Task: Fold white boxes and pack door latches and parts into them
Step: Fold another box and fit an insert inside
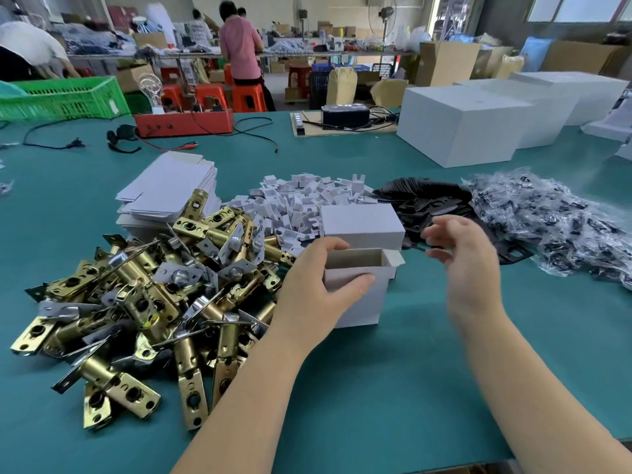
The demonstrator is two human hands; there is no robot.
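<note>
Door latches (136, 302), brass-coloured bodies with steel faceplates, lie in a loose heap at the left of the teal table (393, 388). Behind the heap: a stack of flat white box blanks (167, 189), unfolded. Right of the blanks, a pile of small white cardboard inserts (301, 200) reaches the heap's far edge. Centre: a small white box (359, 289) stands upright on the table, top open, lid flap (362, 224) raised at the back, one side tab (393, 258) sticking out to the right. Left hand (318, 285) grips the box at its left upper edge, thumb curled over the front wall, fingers wrapped behind the rim into the opening. Interior of the box shows bare grey card; contents cannot be seen. Right hand (461, 254) hovers just right of the box, motion-blurred, fingers loosely bent and spread, holding nothing visible, apart from the box. Beyond the right hand: a pile of black metal plates (431, 200), and further right a mound of small clear plastic bags with dark parts (561, 224). Far right at the back: large white cartons (478, 121) in a row on the table. Back left of the table: a red metal tray (184, 123) with cables, near a green plastic crate (61, 97). Background: a person in a pink shirt (239, 46) stands at another bench, back turned.
</note>
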